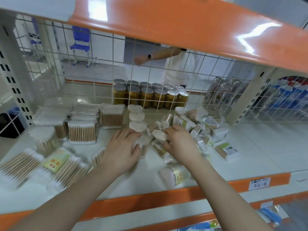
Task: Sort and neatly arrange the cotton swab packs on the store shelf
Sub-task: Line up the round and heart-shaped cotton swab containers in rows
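Cotton swab packs cover the white shelf. My left hand grips a round clear swab tub at mid shelf. My right hand holds another round swab tub just beside it. Behind the hands three round tubs stand in a row. Square boxes of wooden swabs are stacked at the left. Flat bagged packs lie at the front left. A loose jumble of small packs sits at the right, and one tub lies on its side near the front edge.
Gold cans and drink cans stand behind the wire mesh back panel. An orange upper shelf hangs overhead. The front edge carries an orange strip with a price label. A person stands beyond the mesh.
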Demonstrator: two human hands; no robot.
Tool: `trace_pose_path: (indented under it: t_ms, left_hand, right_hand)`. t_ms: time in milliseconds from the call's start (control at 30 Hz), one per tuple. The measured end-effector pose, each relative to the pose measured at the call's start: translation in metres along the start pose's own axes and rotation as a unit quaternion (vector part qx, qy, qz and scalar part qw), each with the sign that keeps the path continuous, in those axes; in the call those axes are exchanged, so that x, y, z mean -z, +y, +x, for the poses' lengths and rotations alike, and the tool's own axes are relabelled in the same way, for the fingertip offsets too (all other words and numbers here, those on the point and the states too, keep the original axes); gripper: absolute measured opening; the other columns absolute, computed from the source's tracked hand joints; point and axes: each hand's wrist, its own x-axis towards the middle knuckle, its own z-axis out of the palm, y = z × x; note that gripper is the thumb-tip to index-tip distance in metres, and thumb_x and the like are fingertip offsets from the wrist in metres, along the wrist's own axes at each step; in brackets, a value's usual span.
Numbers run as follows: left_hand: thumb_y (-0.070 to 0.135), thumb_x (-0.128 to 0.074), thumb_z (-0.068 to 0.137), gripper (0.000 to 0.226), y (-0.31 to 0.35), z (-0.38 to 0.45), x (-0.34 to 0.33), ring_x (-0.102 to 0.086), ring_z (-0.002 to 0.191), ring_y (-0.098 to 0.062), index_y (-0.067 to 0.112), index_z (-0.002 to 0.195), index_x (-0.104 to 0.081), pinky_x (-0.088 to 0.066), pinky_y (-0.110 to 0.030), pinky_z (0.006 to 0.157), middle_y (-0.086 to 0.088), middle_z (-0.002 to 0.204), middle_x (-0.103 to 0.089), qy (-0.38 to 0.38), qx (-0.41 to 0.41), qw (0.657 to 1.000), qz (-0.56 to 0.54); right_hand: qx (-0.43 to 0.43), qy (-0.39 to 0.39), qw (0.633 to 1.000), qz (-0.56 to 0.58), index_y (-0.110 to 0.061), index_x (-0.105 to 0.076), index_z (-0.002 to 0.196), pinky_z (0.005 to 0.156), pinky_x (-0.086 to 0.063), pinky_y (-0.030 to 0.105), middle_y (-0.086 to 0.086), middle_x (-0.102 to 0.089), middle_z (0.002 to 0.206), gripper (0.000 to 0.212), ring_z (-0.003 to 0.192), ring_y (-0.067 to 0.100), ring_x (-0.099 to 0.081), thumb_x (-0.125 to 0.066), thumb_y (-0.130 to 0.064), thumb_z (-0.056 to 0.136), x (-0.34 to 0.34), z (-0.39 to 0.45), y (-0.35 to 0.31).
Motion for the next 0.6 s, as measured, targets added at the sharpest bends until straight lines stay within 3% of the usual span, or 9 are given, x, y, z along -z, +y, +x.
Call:
trace_pose_path:
  t_ms: [200, 367, 500, 600]
  left_hand:
    - [0.043, -0.030, 0.075, 0.062, 0.001, 0.001, 0.004, -0.054, 0.107, -0.030, 0.012, 0.118, -0.061, -0.042, -0.038, 0.090, -0.009, 0.115, -0.060, 0.002, 0.002, 1.000, 0.014]
    - [0.041, -0.047, 0.074, 0.053, 0.000, -0.003, 0.006, -0.059, 0.100, -0.033, 0.010, 0.115, -0.062, -0.048, -0.041, 0.083, -0.011, 0.109, -0.063, 0.019, -0.018, 0.999, 0.020]
    - [0.021, -0.079, 0.065, 0.054, -0.001, -0.004, 0.003, -0.059, 0.098, -0.036, 0.009, 0.114, -0.061, -0.048, -0.043, 0.082, -0.013, 0.108, -0.063, 0.031, -0.043, 0.998, 0.032]
    - [0.019, -0.079, 0.066, 0.057, 0.001, -0.004, 0.002, -0.056, 0.102, -0.036, 0.009, 0.118, -0.058, -0.046, -0.043, 0.085, -0.013, 0.112, -0.060, 0.034, -0.056, 0.998, 0.025]
  right_hand:
    - [-0.008, 0.053, 0.995, 0.088, 0.001, -0.063, 0.109, 0.076, -0.043, 0.034, 0.018, -0.059, 0.099, 0.031, 0.094, 0.031, -0.053, -0.058, -0.006, 0.079, 0.014, -0.003, -0.001]
    - [-0.014, 0.080, 0.988, 0.134, -0.008, -0.060, 0.121, 0.082, -0.039, 0.026, 0.011, -0.061, 0.111, 0.039, 0.100, 0.023, -0.055, -0.058, -0.011, 0.083, 0.024, -0.002, -0.004]
    - [-0.013, 0.099, 0.984, 0.151, -0.008, -0.064, 0.115, 0.072, -0.035, 0.024, 0.011, -0.064, 0.107, 0.033, 0.095, 0.022, -0.056, -0.058, -0.010, 0.083, 0.036, -0.004, -0.004]
    - [-0.019, 0.114, 0.980, 0.159, -0.011, -0.065, 0.114, 0.072, -0.034, 0.021, 0.006, -0.064, 0.109, 0.032, 0.096, 0.018, -0.055, -0.059, -0.011, 0.083, 0.044, -0.005, -0.004]
